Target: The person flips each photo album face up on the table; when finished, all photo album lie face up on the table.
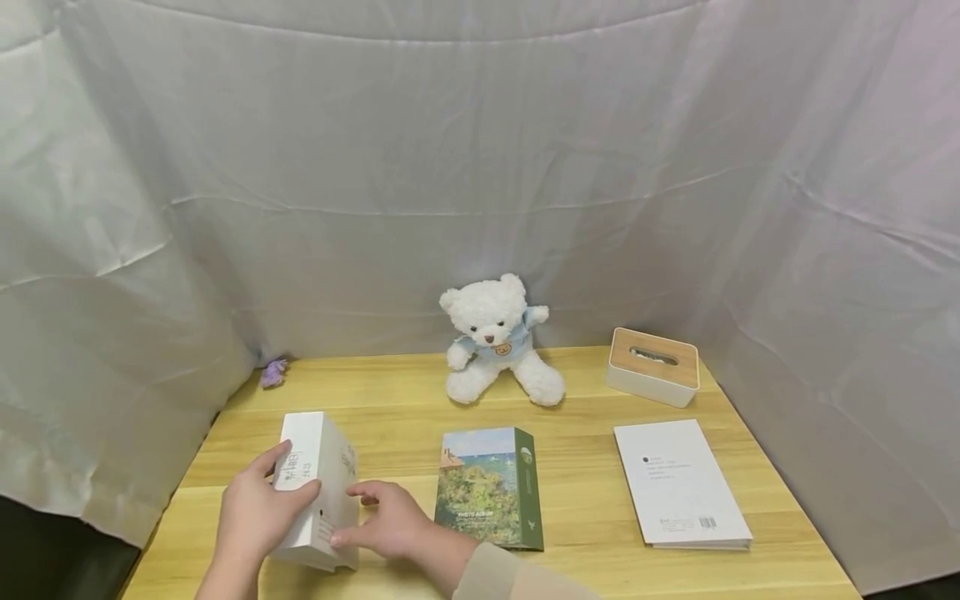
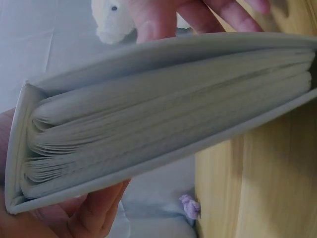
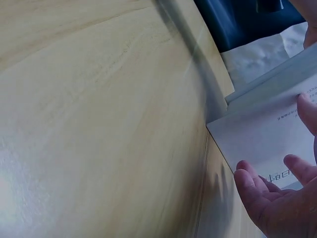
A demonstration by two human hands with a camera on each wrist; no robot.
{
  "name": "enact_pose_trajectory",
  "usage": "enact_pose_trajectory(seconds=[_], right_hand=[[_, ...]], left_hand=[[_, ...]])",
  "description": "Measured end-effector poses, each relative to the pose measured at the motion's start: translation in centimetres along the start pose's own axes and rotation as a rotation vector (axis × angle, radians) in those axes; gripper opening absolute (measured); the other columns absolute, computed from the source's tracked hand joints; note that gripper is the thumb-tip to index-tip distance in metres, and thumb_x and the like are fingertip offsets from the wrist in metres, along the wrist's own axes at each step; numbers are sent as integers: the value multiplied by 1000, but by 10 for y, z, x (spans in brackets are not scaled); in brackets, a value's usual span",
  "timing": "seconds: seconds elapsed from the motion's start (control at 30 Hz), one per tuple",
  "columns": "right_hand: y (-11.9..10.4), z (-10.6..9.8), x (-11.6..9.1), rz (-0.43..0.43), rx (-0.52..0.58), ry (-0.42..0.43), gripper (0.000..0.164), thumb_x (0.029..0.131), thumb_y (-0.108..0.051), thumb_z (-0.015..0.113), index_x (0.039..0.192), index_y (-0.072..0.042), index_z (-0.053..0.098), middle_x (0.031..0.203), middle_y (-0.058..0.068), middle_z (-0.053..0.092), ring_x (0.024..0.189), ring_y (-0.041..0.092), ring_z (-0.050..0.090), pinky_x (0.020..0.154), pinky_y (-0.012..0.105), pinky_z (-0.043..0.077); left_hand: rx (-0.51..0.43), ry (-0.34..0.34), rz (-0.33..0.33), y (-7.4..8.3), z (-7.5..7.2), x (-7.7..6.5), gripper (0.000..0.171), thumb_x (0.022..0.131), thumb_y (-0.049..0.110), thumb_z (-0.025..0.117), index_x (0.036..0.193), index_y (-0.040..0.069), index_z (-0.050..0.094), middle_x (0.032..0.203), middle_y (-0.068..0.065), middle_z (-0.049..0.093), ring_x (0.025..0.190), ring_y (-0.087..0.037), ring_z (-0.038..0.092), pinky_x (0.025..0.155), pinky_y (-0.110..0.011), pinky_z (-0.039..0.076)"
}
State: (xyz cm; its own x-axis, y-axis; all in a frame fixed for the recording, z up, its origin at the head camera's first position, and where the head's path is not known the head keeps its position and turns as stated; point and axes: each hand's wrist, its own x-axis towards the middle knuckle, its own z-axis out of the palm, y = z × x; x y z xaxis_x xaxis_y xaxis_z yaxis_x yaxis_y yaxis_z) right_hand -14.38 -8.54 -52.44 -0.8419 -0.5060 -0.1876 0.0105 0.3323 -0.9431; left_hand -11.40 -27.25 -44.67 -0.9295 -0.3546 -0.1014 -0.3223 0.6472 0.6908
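left hand (image 1: 258, 510) curled round the spine of a thick white hardcover book (image 1: 337, 458) with dark print and layered pale pages, right hand (image 1: 393, 521) touching its cover with parted fingers, book held upright at the left of a yellow wood-grain table (image 1: 577, 492), fluffy white teddy bear (image 1: 489, 312) beyond

Wood-grain tabletop (image 1: 592, 500) with a teddy and stationery.
A white teddy bear (image 1: 497, 343) sits at the back edge; a wood-topped tissue box (image 1: 651, 375) stands to its right, a small purple tuft (image 1: 273, 373) far left. Nearer, a landscape-covered photo album (image 1: 480, 487) rests centrally, a white barcoded book (image 1: 678, 485) right.
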Motion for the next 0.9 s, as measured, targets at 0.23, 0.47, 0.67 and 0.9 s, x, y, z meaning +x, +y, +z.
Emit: enact_pose_trajectory(seconds=[0.23,0.47,0.67,0.9], right_hand=[[2,4,1,-20,-86,1,62,78,-20,96,135,-14,71,135,7,70,89,15,72,82,27,60],[6,6,1,-83,-215,15,66,76,-25,98,136,-14,71,137,-2,69,125,16,64,105,31,52],[10,7,2,-89,-233,-13,67,76,-13,95,138,-13,71,136,-3,66,101,3,59,95,21,51],[16,8,3,-81,-316,-3,59,76,-8,91,132,-14,74,124,-3,60,115,7,56,103,23,48]], left_hand=[[-108,-32,6,-17,-3,6,85,87,20,86,155,-8,44,146,-40,51,97,-33,68,63,-30,58],[-239,-63,-13,-39,-1,12,82,90,13,85,157,-6,43,147,-36,53,102,-24,67,68,-28,59],[-315,-110,-69,-57,0,19,83,94,15,82,162,1,37,158,-33,44,94,-7,63,71,-28,60],[-374,-119,-117,-73,2,23,83,95,13,80,164,5,35,162,-29,38,90,-1,61,71,-25,58]])
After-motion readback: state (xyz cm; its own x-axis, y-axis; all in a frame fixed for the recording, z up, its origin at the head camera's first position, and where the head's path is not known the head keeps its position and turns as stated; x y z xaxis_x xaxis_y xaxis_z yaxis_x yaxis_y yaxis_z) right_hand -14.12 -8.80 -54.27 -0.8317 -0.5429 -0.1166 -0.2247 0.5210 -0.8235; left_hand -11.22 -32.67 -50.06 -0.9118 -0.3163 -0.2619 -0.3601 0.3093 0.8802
